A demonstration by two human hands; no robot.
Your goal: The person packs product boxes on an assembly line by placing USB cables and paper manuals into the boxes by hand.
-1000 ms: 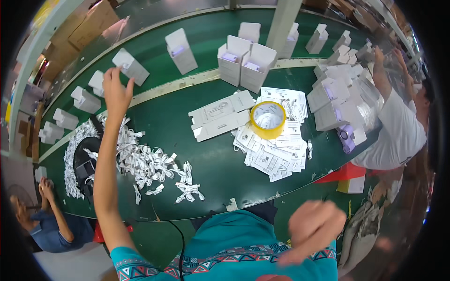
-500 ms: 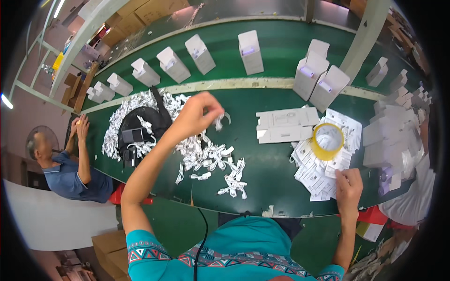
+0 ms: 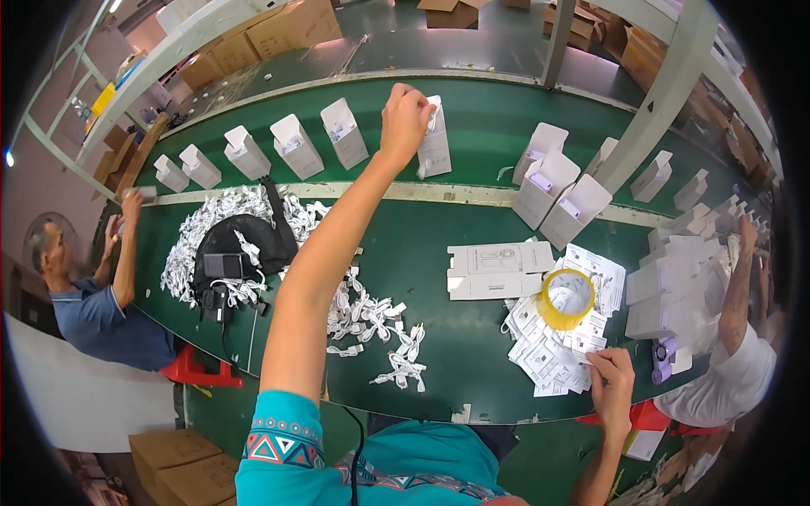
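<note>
My left hand [image 3: 407,118] reaches far over the bench to an open white box [image 3: 434,152] on the green belt. Its fingers are closed at the box's mouth on a white cable, mostly hidden by the hand; a blurred white end hangs below. Near the bench's front edge, my right hand [image 3: 612,384] pinches the edge of a printed leaflet [image 3: 588,341] on a spread pile. A roll of yellow tape [image 3: 548,312] lies on those leaflets. Flattened white cartons [image 3: 498,270] lie beside them. Bundled white cables [image 3: 359,308] form a heap left of centre.
More open white boxes [image 3: 297,148] stand along the belt [image 3: 481,126]; others [image 3: 548,185] cluster at right. A black bag [image 3: 240,232] sits among the cables. A person in blue [image 3: 110,312] works at left, another in white [image 3: 734,371] at right. A post [image 3: 658,101] rises behind the bench.
My left hand has moved from above the cable heap, away and to the right, up to a box on the belt. My right hand stays at the leaflets. The view has shifted.
</note>
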